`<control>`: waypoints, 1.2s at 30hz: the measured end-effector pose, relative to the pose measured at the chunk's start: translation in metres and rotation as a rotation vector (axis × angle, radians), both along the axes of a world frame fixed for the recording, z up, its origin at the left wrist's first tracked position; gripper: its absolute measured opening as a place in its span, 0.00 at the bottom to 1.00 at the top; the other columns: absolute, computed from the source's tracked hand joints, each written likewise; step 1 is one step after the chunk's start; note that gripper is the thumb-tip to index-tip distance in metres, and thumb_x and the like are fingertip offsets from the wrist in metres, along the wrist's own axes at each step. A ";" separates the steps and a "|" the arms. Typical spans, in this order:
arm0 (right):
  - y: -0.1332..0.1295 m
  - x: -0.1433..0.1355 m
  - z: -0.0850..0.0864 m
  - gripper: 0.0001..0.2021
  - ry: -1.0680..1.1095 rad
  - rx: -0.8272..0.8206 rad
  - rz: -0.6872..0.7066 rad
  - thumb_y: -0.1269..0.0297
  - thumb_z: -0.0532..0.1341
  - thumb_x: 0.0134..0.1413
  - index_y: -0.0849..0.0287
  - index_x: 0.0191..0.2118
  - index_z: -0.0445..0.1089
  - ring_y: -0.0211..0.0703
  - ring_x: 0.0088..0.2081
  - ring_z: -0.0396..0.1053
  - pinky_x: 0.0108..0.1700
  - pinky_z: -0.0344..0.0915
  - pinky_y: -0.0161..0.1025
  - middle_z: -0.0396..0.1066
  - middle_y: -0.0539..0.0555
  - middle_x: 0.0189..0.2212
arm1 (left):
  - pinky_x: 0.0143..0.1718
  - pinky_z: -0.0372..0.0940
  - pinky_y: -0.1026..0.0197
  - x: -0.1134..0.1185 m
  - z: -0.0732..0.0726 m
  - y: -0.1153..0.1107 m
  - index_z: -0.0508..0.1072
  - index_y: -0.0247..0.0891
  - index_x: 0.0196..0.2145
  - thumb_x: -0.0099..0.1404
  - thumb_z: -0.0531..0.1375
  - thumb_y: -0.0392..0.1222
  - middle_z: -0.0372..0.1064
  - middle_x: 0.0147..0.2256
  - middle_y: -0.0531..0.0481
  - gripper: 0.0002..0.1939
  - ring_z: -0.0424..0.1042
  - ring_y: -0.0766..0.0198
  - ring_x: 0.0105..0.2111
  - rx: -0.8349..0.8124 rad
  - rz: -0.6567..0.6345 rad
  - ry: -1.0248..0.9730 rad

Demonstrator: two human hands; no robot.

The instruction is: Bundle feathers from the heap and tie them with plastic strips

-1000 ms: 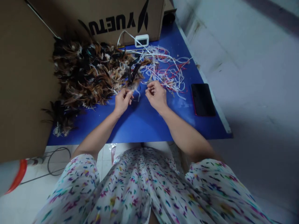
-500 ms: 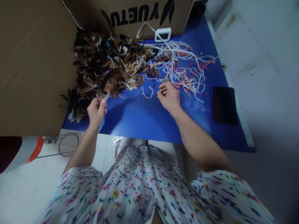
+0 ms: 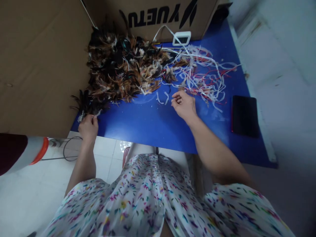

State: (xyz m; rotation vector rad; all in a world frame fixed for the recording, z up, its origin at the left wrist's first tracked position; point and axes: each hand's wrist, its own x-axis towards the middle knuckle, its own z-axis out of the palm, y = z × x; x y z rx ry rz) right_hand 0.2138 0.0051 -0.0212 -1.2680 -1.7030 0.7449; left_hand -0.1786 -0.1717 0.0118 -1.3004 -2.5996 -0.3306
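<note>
Pictured with left hand (image 3: 88, 127) at dark feathers (image 3: 87, 103), frame left, and right hand (image 3: 184, 105) curled mid-frame — both grips unclear — perhaps risking spillage off the table (image 3: 138, 123) by careless brushing.

My loose white fabric top (image 3: 133, 197) is flecked purple, teal and yellow; before me are slender brown-and-black feathers (image 3: 116, 79), thin white and red strips (image 3: 204, 77), and a flat blue tabletop (image 3: 138, 117).

head-worn view, facing forward and down, near blue table (image 3: 138, 120)
</note>
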 end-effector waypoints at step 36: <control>-0.007 -0.001 0.009 0.07 -0.203 0.091 0.122 0.75 0.59 0.51 0.57 0.33 0.71 0.40 0.31 0.69 0.39 0.66 0.40 0.73 0.52 0.31 | 0.39 0.68 0.58 0.039 0.026 0.035 0.75 0.36 0.44 0.67 0.53 0.43 0.76 0.35 0.44 0.14 0.75 0.59 0.33 0.312 -0.255 -0.074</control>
